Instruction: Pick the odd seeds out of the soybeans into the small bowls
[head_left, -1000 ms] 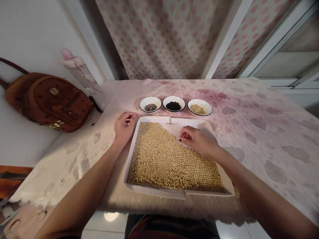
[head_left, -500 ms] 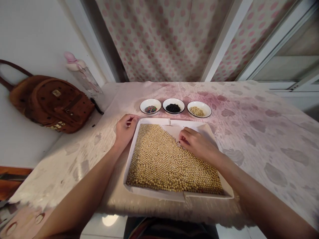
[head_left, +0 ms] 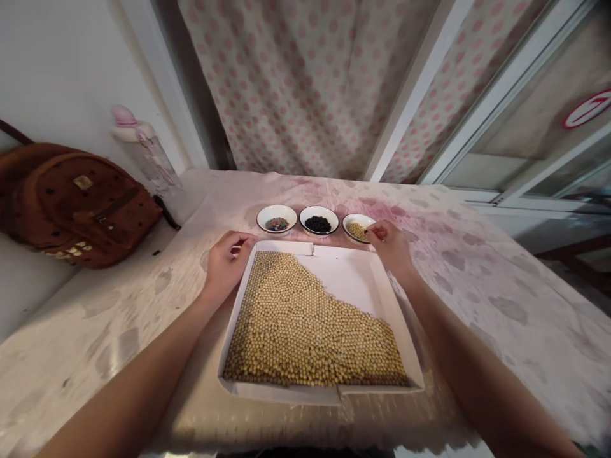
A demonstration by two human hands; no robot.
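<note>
A shallow white cardboard tray point(head_left: 351, 280) holds a spread of pale yellow round beans point(head_left: 305, 324), with bare card at its far right. My left hand point(head_left: 226, 257) is curled at the tray's far left corner, thumb and fingers closed on the edge. At the right-hand bowl point(head_left: 351, 219), which contains pale beans point(head_left: 356, 230), my right hand point(head_left: 389, 245) has its fingertips pinched together over the near right rim. Whatever lies between those fingertips is hidden.
Beside that bowl stand a bowl of black beans point(head_left: 317, 224) and a bowl of small multicoloured pieces point(head_left: 277, 224). A brown backpack point(head_left: 90, 210) and a clear bottle with a pink top point(head_left: 147, 149) are at the left. A patterned cloth point(head_left: 506, 312) covers the table.
My right hand has moved from above the beans in the tray, forward and right, to the right-hand bowl. My left hand stays at the tray corner. The view has shifted slightly.
</note>
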